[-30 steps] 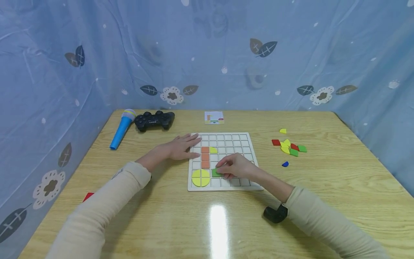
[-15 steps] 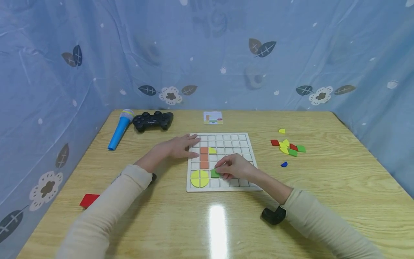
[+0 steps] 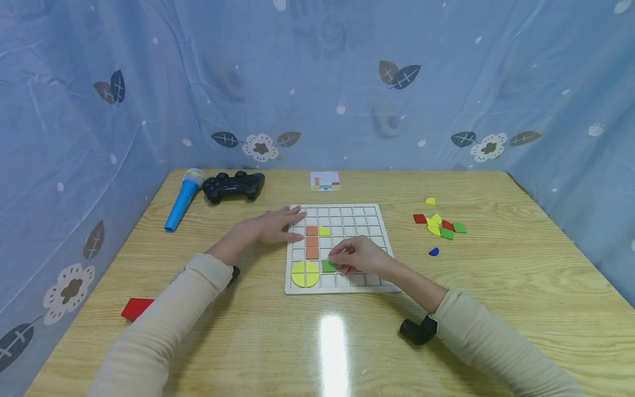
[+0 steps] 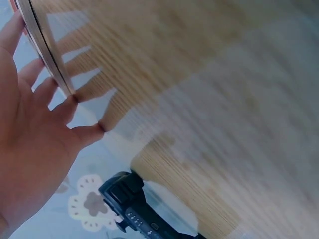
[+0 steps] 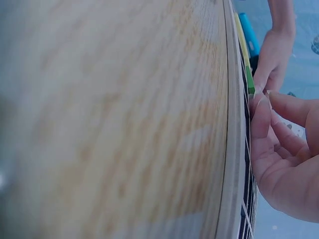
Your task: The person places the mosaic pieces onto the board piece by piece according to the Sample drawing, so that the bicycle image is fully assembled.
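A white gridded puzzle board (image 3: 354, 220) lies flat on the wooden table. My left hand (image 3: 275, 226) rests with spread fingers on the board's left edge; those fingers also reach that edge in the left wrist view. My right hand (image 3: 361, 255) bends its thumb and forefinger together at the right end of a green tile (image 3: 328, 266), pinching it low over the grid. Left of it, yellow quarter pieces form a circle (image 3: 305, 274). Three orange squares (image 3: 311, 241) make a column above, beside one yellow quarter piece (image 3: 324, 231). The fingertips hide part of the green tile.
A pattern card (image 3: 324, 181) lies behind the board. Back left are a blue toy microphone (image 3: 183, 199) and a black game controller (image 3: 233, 186). Loose red, yellow and green tiles (image 3: 447, 234) and a blue half-circle (image 3: 434, 251) lie right. A red piece (image 3: 135, 309) lies front left.
The view shifts slightly, and more of the red piece shows beside the left sleeve. Both hands keep their places on the board, the right one still at the green tile.
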`<state>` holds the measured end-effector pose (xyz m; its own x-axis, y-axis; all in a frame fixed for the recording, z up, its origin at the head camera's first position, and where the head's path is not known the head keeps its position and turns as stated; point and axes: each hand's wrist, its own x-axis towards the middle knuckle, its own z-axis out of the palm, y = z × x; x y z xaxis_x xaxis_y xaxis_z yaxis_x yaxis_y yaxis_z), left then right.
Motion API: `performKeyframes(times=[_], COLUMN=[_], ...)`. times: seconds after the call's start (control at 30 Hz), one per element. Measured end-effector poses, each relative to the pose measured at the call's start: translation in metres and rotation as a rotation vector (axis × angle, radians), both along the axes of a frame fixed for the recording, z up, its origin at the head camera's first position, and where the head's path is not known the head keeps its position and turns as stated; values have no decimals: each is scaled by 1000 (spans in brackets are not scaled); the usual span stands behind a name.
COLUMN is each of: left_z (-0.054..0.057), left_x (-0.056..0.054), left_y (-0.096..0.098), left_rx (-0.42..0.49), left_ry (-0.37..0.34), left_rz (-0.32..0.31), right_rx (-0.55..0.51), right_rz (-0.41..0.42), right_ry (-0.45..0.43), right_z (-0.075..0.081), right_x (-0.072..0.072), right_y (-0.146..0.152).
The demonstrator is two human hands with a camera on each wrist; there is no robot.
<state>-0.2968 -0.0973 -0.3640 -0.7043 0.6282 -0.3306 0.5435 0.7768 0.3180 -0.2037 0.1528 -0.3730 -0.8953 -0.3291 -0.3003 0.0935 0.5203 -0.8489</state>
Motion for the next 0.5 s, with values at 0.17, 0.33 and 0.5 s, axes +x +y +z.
performKeyframes(times=[0.17,0.33,0.5], left_z=[0,-1,-1], left_x=[1,2,2], left_y=[-1,-1,-1], left_rx=[4,8,18], left_ry=[0,0,2], left_rz=[-2,-1,-1], right_rx=[-6,-13,-31], right_rz=[-1,0,2], right_ry=[-6,-7,-5], right_z=[0,0,-1], right_x=[0,0,0], right_y=[-1,0,1])
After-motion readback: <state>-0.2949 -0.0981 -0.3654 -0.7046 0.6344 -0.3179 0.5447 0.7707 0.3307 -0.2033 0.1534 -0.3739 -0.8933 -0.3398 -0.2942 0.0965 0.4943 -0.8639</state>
